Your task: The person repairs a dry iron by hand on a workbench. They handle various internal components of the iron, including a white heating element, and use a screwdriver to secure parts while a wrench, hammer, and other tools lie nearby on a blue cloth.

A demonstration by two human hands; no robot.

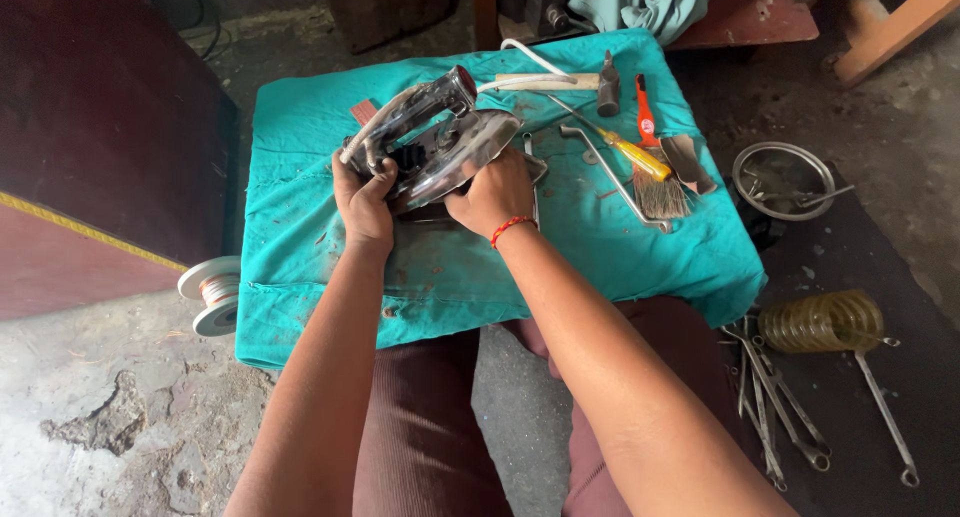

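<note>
A shiny metal clothes iron (440,137), partly taken apart, is tilted up over a low table covered with a teal cloth (300,207). My left hand (362,199) grips its rear left end near the handle. My right hand (492,192), with a red thread around the wrist, holds the lower right edge of the metal body. A white cord (530,62) runs from the iron toward the back of the table. The flat part under the iron is mostly hidden by my hands.
On the cloth to the right lie a hammer (607,82), a yellow-handled screwdriver (640,157), an orange-handled tool (645,112), a brush (660,192) and a bent metal wrench (615,177). A steel bowl (785,182), a coiled yellowish spring (820,322) and several spanners (775,407) lie on the floor right. A wire spool (212,292) sits left.
</note>
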